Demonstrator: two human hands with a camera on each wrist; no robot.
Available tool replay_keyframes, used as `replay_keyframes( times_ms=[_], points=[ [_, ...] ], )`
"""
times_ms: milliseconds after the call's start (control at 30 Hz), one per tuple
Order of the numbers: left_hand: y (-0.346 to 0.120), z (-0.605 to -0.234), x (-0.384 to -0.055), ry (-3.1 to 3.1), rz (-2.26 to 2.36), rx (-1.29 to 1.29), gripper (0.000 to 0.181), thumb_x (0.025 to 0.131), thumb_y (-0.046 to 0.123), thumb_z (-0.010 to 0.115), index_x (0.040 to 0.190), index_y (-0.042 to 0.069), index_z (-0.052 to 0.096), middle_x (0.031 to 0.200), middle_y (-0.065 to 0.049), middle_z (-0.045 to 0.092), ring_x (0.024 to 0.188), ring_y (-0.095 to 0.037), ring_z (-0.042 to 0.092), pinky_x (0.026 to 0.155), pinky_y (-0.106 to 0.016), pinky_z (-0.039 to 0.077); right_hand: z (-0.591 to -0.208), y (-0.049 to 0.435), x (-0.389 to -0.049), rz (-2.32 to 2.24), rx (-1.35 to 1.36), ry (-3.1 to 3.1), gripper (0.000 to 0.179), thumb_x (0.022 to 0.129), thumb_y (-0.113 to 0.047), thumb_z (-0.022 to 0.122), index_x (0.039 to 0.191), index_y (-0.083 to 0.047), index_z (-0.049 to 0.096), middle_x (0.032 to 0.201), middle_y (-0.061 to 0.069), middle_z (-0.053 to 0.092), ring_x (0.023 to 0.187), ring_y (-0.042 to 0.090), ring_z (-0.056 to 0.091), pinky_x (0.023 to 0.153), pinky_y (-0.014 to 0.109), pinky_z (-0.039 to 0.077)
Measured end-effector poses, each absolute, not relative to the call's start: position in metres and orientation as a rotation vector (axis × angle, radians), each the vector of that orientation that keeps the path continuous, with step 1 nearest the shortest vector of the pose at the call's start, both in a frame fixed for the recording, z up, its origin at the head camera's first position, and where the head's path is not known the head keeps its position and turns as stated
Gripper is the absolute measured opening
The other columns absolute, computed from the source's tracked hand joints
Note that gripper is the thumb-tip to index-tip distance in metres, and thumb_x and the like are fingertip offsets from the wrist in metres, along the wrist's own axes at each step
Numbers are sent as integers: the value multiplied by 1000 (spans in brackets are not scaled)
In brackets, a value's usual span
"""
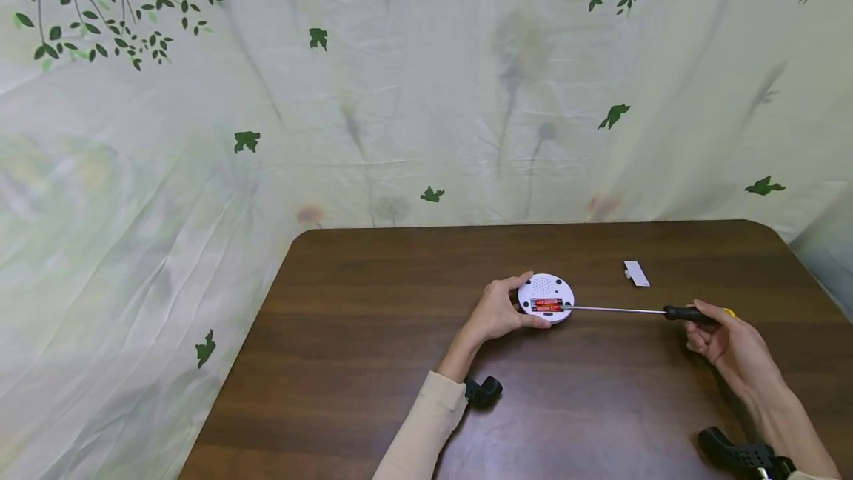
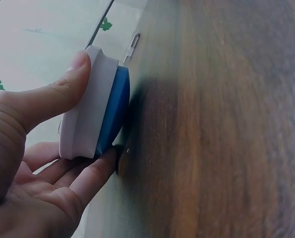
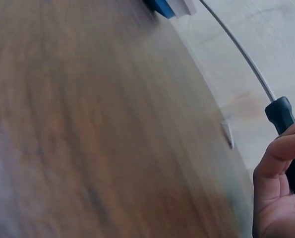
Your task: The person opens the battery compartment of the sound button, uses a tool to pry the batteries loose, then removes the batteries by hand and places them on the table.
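Observation:
My left hand grips a round white battery-powered device by its edge, thumb on one side and fingers on the other. Its perforated back faces up, with red batteries in the uncovered compartment. In the left wrist view the device shows a white body and a blue underside. My right hand holds a screwdriver by its black handle. The long metal shaft reaches left, and its tip meets the right end of the battery compartment; exact contact is too small to tell.
A small white battery cover lies on the brown wooden table, behind and right of the device. Beyond the table's far edge hangs a pale curtain printed with leaves.

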State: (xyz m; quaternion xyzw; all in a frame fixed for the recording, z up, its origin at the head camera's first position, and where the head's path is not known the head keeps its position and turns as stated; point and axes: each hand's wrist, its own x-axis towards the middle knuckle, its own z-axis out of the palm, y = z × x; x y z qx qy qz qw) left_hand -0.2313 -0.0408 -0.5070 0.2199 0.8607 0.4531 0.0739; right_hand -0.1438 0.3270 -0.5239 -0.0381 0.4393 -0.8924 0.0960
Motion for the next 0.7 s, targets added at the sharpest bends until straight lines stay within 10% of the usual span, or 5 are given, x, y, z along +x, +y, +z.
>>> replay_keyframes(
  times_ms=[700],
  points=[
    [-33,-506,-233,2503,1447,639,90,70,20,98,148,2,55,139,-13,68,102,-1,63,82,-12,52,-529,344,-137,-2712,-174,1028,51,114,-11,23,107,0,72,90,12,74,76,22,72,72,34,59]
  ],
)
